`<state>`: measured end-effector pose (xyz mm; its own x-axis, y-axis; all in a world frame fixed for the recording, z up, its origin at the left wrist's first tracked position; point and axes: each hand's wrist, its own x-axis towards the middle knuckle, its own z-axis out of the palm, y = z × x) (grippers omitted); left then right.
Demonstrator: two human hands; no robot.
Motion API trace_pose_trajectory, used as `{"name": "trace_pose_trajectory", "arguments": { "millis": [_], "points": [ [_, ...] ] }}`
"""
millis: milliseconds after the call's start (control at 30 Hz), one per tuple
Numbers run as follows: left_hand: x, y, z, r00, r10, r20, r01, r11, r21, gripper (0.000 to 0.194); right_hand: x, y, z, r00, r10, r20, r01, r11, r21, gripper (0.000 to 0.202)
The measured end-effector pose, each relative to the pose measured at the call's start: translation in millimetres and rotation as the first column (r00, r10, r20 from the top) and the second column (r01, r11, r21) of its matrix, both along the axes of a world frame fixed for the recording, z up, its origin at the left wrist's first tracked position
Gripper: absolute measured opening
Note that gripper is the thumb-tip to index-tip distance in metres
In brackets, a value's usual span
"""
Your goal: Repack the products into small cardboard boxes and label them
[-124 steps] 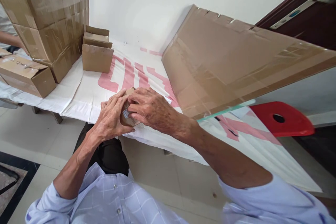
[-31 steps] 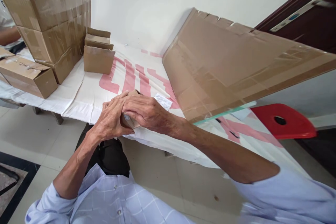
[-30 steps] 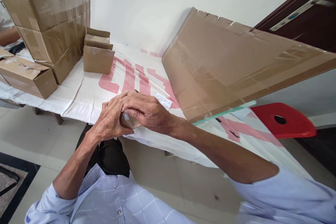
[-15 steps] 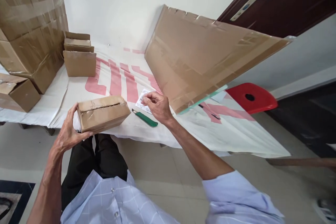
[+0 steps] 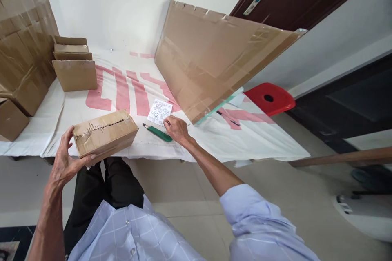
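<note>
My left hand grips the left end of a small cardboard box, thumb along the near side and fingers at the far corner. The box rests tilted at the table's front edge, with a ragged slit along its top seam. My right hand is closed, fingers curled at the lower right corner of a white paper sheet with small printed marks. What the fingertips hold, if anything, is hidden. A green utility knife lies between the box and my right hand, its blade end pointing left.
Large taped cartons stand at the left, beside an upright open-flapped box. A large cardboard panel leans at the back. Right of it are a dark thin tool and a red stool. A white cloth covers the table.
My right hand has drawn back from over the paper to its lower right corner, uncovering most of the sheet. My left hand still holds the box. The view has shifted to the right.
</note>
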<state>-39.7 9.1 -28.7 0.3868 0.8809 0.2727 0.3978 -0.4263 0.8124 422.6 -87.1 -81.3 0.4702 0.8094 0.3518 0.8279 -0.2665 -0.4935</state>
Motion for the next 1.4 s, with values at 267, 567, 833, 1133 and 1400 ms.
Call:
{"name": "trace_pose_trajectory", "arguments": {
  "millis": [267,567,833,1133,1400],
  "points": [
    [-1,4,-2.6,1.000,0.010,0.023,-0.010,1.000,0.007,0.118,42,0,-11.6,0.987,-0.147,-0.063,0.152,0.984,0.090,0.024],
    [-1,7,-6.8,0.999,0.018,0.030,-0.018,1.000,-0.005,0.119,29,2,-28.5,0.999,-0.038,-0.039,0.042,0.992,0.119,0.018],
    [-3,8,-7.7,0.999,0.015,0.038,-0.015,1.000,0.001,0.118,31,6,-28.7,1.000,0.022,0.006,-0.022,0.994,0.103,0.019],
    [-1,7,-4.6,0.999,0.013,0.047,-0.014,1.000,0.008,0.116,29,19,-33.5,0.998,0.059,0.009,-0.060,0.994,0.093,0.019],
    [1,6,-3.0,0.999,0.015,0.038,-0.015,1.000,0.004,0.115,20,20,-34.5,0.994,0.108,0.002,-0.107,0.988,0.108,0.019]
  ]
}}
